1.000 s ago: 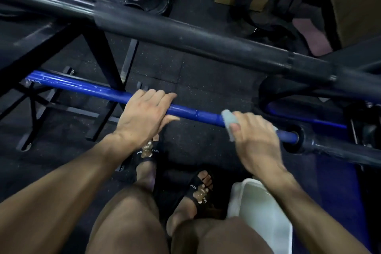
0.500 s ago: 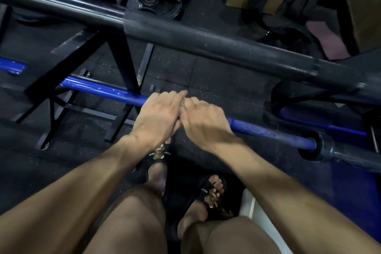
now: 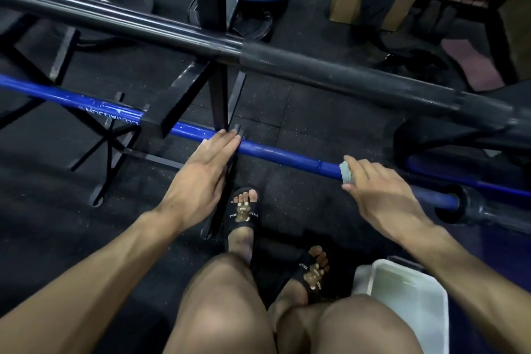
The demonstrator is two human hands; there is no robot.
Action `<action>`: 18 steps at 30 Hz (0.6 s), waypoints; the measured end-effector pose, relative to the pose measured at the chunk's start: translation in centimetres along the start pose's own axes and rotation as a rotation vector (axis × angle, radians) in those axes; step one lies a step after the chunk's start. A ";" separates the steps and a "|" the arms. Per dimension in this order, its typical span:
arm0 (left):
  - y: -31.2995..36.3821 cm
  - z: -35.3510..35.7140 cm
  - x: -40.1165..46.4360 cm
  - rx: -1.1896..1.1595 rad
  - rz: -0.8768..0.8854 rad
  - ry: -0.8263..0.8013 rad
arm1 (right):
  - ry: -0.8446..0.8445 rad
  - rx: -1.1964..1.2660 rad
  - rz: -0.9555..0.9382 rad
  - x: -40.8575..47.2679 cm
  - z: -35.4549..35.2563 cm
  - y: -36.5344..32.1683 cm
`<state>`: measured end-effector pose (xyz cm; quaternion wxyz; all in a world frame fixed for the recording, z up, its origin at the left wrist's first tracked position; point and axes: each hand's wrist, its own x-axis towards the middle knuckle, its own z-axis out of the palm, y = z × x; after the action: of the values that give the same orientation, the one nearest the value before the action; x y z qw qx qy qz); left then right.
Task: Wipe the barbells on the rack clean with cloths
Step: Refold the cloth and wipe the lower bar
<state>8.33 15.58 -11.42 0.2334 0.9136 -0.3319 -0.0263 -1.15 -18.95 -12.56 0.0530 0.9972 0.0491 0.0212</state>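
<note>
Midway, judging by the scene: the right hand (image 3: 379,195) grips a cloth (image 3: 347,172) around the blue bar (image 3: 281,154). Left hand (image 3: 201,172) rests on it, fingers straight and together; the far black bar (image 3: 316,67) seems still to do.

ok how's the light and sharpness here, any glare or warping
Head view: dim overall, the floor nearly black; a soft sheen runs along the black bar and the blue bar; wide-angle bending bows both bars; the right hand and cloth look slightly soft.

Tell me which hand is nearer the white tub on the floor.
Right. The right hand grips a cloth on the blue barbell, above the white tub; the left hand rests further left.
</note>
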 end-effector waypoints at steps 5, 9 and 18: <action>-0.3 0.0 0.0 -0.079 -0.055 0.008 | 0.099 -0.028 -0.095 3.9 -0.2 -4.6; 0.0 -0.5 -0.1 -0.050 -0.066 -0.016 | 0.048 -0.035 -0.179 9.2 -0.9 -11.7; 1.3 -1.9 -0.3 0.136 -0.059 -0.140 | -0.173 0.068 -0.062 5.3 -2.4 -5.5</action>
<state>7.72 15.64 -9.18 0.1460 0.9326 -0.3215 -0.0741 3.44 -12.77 -10.55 0.0240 0.9945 0.0759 -0.0682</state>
